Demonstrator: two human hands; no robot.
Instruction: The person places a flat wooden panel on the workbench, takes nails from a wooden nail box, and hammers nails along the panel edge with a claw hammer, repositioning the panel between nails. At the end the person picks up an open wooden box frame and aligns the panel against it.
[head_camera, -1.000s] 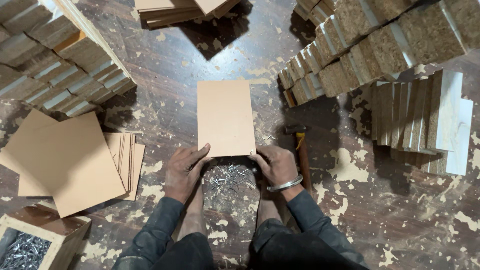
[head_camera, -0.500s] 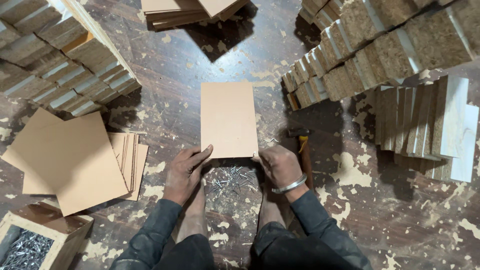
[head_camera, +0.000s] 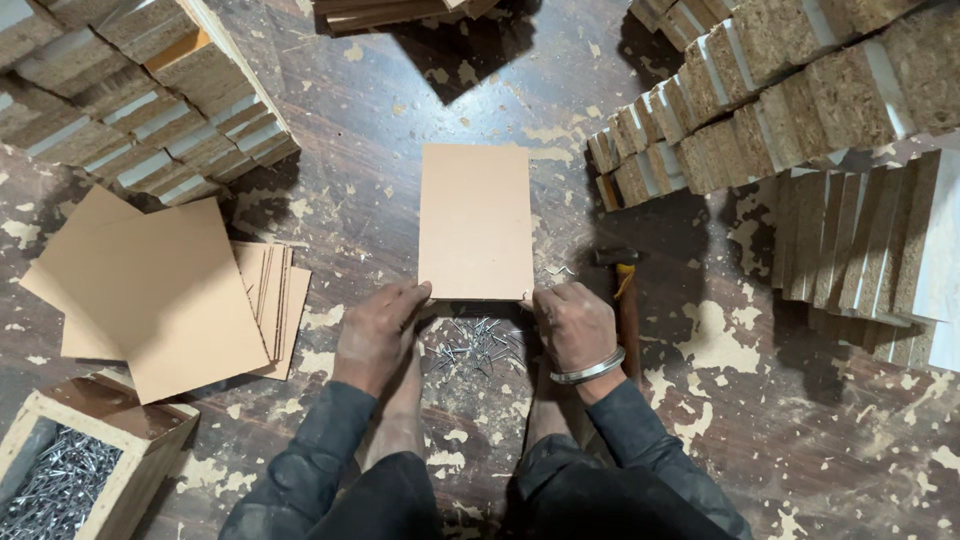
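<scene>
So I've got both arms stretched forward and down, dark sleeves to the wrists. Left hand (head_camera: 378, 335) and right hand (head_camera: 573, 325) sit knuckles-up, fingers curled, thumbs pointing inward.

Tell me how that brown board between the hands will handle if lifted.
The board looks thin and flat, so probably light and fairly stiff, perhaps flexing slightly. Both hands, left and right, hold its near edge; its smooth face might slip.

Bare floor (head_camera: 400, 140) lay open on the far side of the thin board (head_camera: 475, 222). Stacked particleboard blocks (head_camera: 150, 100) crowded the far left and more blocks (head_camera: 760, 90) the far right. A hammer (head_camera: 625, 300) lay just right, loose nails (head_camera: 478, 345) near, and a sheet pile (head_camera: 160, 285) left.
</scene>
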